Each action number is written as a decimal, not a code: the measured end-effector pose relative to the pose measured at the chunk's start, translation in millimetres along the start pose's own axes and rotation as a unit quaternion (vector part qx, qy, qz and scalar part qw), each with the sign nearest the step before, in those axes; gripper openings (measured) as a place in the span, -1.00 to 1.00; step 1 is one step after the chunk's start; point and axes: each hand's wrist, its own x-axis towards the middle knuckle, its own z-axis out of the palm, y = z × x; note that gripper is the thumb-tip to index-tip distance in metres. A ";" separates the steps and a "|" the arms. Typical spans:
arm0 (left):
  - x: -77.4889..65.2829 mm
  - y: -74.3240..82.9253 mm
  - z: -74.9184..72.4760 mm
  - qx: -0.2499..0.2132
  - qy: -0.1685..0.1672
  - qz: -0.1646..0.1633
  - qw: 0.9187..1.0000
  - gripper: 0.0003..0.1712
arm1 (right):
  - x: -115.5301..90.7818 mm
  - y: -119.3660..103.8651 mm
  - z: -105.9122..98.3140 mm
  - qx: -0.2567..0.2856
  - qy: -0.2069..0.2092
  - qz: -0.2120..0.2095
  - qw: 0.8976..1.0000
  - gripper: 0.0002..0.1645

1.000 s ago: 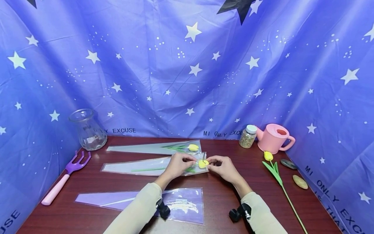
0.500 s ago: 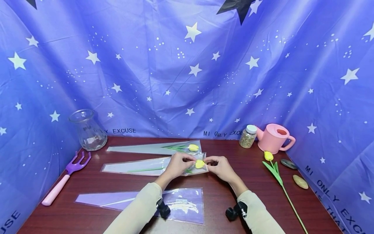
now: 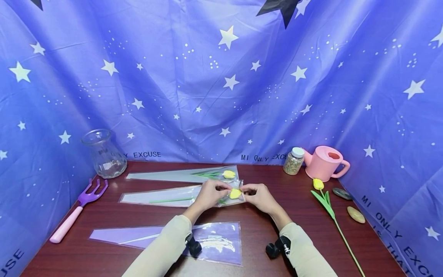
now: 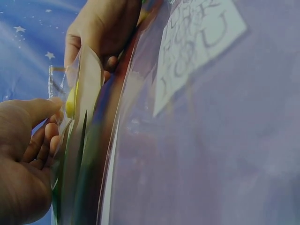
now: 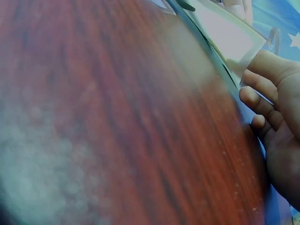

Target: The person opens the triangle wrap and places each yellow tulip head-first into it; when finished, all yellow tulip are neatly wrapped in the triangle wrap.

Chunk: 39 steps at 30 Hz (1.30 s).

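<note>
In the head view a yellow tulip (image 3: 235, 193) lies lengthwise inside a clear, pale-backed flower sleeve (image 3: 138, 198), its green stem running left. My left hand (image 3: 209, 195) pinches the sleeve near its wide end, beside the bloom. Opposite it, my right hand (image 3: 259, 196) pinches the sleeve's mouth edge, close to the bloom's tip. The left wrist view has both hands at the plastic, the yellow bloom between them partly hidden. Seen from the right wrist, the right hand's (image 5: 281, 98) thumb and fingers meet at the sheet's corner; the bloom does not show there.
Behind lies another sleeve (image 3: 162, 176) with a tulip (image 3: 228, 174); a purple sleeve (image 3: 221, 246) lies in front. Left are a glass vase (image 3: 110, 163) and a purple hand fork (image 3: 88, 196). Right are a jar (image 3: 293, 163), pink watering can (image 3: 322, 165), loose tulip (image 3: 327, 206) and two stones (image 3: 355, 215).
The tulip has slid left, deeper into the sleeve, its stem end shifting left too. My right hand has followed it slightly left; the left hand has barely moved.
</note>
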 end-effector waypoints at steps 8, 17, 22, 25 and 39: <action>-0.7 -0.4 -1.7 0.014 -0.012 0.000 1.000 -0.91 | -1.9 0.5 -3.3 0.004 -0.001 0.002 1.000 -0.71; -2.2 -0.5 -9.5 0.033 -0.018 0.005 0.999 -0.91 | -11.7 -1.0 -16.4 -0.006 0.029 0.021 0.999 -0.75; -7.8 10.8 -21.8 0.012 -0.032 0.008 0.999 -0.87 | -31.3 -10.8 -33.6 0.005 0.051 0.056 0.997 -0.76; -18.5 24.3 -34.2 -0.006 -0.032 0.022 0.999 -0.83 | -48.2 -19.8 -38.4 0.019 0.048 0.071 0.996 -0.77; -107.9 26.7 -34.6 -0.075 -0.138 0.058 0.986 -0.73 | -103.3 -49.4 1.5 -0.003 -0.039 -0.013 0.999 -0.90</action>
